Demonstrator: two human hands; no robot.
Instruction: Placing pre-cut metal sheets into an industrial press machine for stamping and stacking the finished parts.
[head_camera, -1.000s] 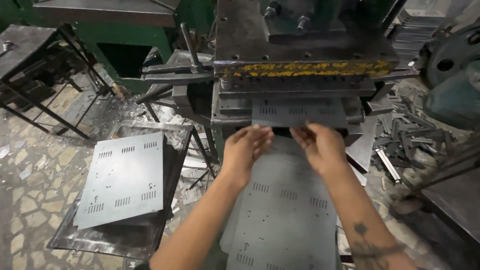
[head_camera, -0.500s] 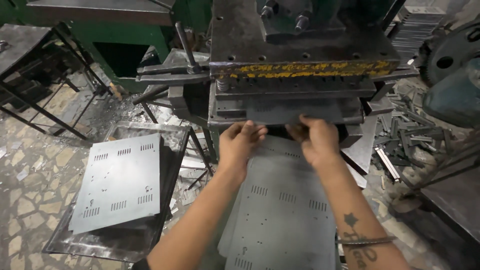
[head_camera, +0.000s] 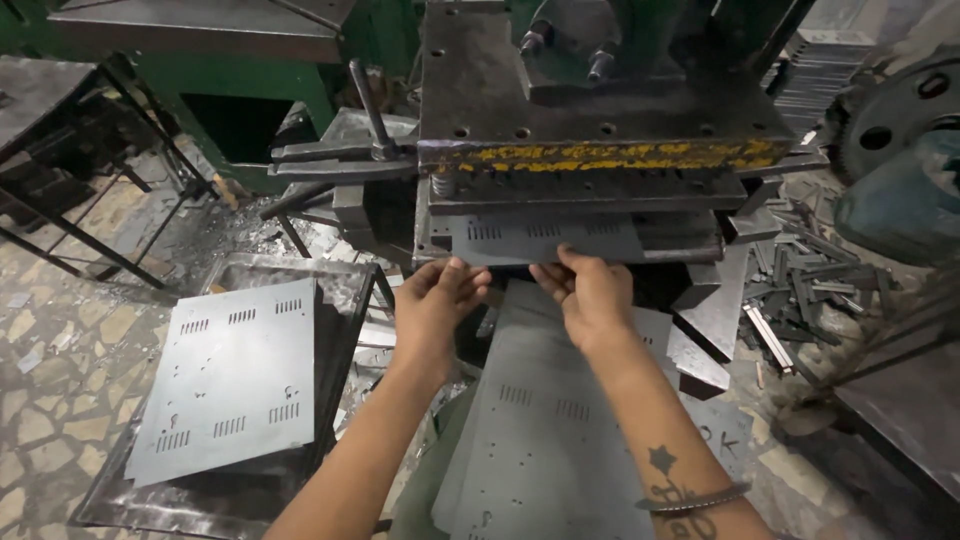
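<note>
A grey punched metal sheet (head_camera: 545, 241) lies in the die gap of a dark press (head_camera: 590, 110) with a worn yellow strip across its front. My left hand (head_camera: 437, 303) pinches the sheet's near edge at the left. My right hand (head_camera: 590, 293) grips the same edge toward the middle, fingers on top. Below my forearms lies a stack of similar slotted sheets (head_camera: 560, 430) running toward me.
A second pile of slotted sheets (head_camera: 232, 378) rests on a low metal tray (head_camera: 210, 497) at the left. Metal scrap strips (head_camera: 800, 300) lie heaped at the right, beside a large flywheel (head_camera: 895, 110). A dark metal stand (head_camera: 60, 150) is at the far left.
Both hands have moved forward toward the press and pushed the sheet deeper into the die gap. The camera has come closer.
</note>
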